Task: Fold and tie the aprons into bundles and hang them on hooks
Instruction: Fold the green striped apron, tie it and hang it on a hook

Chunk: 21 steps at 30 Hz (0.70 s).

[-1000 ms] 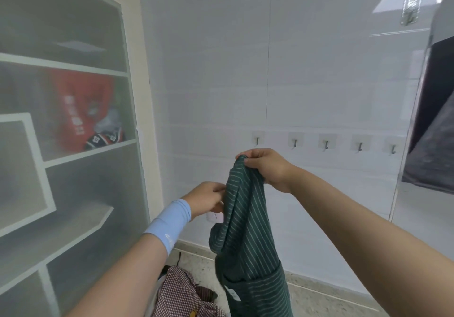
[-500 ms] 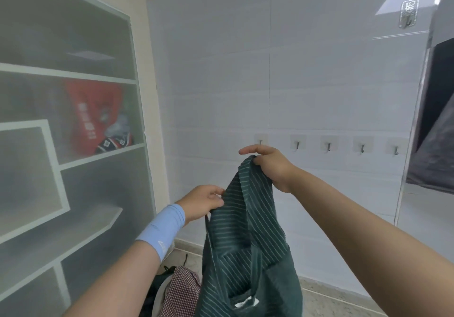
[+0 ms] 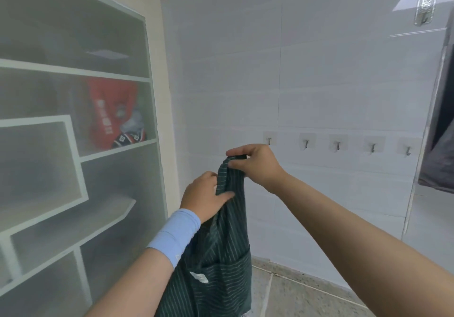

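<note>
Even, soft daylight; glare on upper-right tile [image 3: 417, 2]; wide-angle edge warping; slight overall softness.

The apron [image 3: 221, 255] hangs at the view's middle. The right hand [image 3: 255, 164] pinches its top end, and the left hand [image 3: 202, 196] grips the fabric just below, at eight o'clock of the right. Behind them on the tiled wall [image 3: 319, 83], a row of five hooks [image 3: 338, 145] runs toward three o'clock, starting just above the right hand. A single hook [image 3: 423, 9] sits high at one o'clock. The shelf unit [image 3: 73, 71] fills nine o'clock, with a bag [image 3: 108, 112] on a middle shelf. The floor [image 3: 294, 297] lies at five o'clock.
</note>
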Tool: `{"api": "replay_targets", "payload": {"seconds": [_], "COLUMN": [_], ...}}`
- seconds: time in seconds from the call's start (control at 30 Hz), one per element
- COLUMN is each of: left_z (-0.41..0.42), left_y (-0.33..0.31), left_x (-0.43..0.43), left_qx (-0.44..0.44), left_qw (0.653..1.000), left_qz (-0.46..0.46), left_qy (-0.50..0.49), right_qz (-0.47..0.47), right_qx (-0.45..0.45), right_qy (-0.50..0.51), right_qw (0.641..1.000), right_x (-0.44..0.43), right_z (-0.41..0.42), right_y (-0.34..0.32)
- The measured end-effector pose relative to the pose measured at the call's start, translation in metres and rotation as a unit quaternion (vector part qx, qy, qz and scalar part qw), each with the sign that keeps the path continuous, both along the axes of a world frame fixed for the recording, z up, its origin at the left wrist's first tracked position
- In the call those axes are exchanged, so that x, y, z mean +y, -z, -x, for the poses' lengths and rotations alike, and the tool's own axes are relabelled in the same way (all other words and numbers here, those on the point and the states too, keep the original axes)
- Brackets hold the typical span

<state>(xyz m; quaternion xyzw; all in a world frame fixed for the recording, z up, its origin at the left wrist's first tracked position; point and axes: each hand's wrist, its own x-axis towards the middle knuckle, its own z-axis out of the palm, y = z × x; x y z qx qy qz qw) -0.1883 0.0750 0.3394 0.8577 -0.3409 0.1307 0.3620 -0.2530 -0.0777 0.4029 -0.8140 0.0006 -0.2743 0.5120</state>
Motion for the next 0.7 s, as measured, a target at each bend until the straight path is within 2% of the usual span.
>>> {"api": "replay_targets", "payload": {"seconds": [0.07, 0.17, 0.27, 0.33, 0.37, 0.4, 0.47, 0.53, 0.57, 0.63, 0.7], "left_z": [-0.002, -0.009, -0.02, -0.025, -0.026, -0.023, -0.008, 0.007, 0.008, -0.002, -0.026], "left_y": [-0.002, -0.006, -0.012, -0.029, -0.042, -0.058, -0.092, -0.118, -0.124, -0.126, -0.113], "left_x": [0.007, 0.033, 0.059, 0.071, 0.078, 0.084, 0.098, 0.111, 0.116, 0.116, 0.105], "left_qx": [0.055, 0.17, 0.17, 0.136, 0.109, 0.089, 0.091, 0.144, 0.196, 0.252, 0.158], "left_qw": [0.998, 0.983, 0.984, 0.986, 0.983, 0.974, 0.948, 0.937, 0.938, 0.941, 0.951], "left_qz": [0.034, 0.005, -0.04, -0.099, -0.149, -0.208, -0.304, -0.307, -0.263, -0.187, -0.26], "left_qy": [0.013, 0.064, 0.024, 0.001, -0.004, -0.003, 0.021, 0.078, 0.11, 0.126, 0.051], "right_qz": [0.017, 0.073, 0.18, 0.286, 0.31, 0.293, 0.163, 0.034, 0.01, 0.062, 0.153], "right_qx": [-0.017, -0.023, 0.019, 0.074, 0.119, 0.178, 0.31, 0.352, 0.345, 0.313, 0.274], "right_qy": [0.003, 0.036, 0.06, 0.084, 0.078, 0.036, -0.151, -0.301, -0.316, -0.23, -0.079], "right_qw": [1.0, 0.996, 0.982, 0.952, 0.94, 0.939, 0.924, 0.886, 0.884, 0.919, 0.946], "right_x": [0.001, -0.012, -0.025, -0.028, -0.028, -0.031, -0.038, -0.05, -0.055, -0.058, -0.056], "right_z": [-0.001, 0.002, 0.008, 0.012, 0.016, 0.02, 0.031, 0.038, 0.035, 0.022, 0.003], "right_y": [-0.001, -0.003, -0.001, -0.002, -0.006, -0.011, -0.023, -0.035, -0.037, -0.032, -0.02]}}
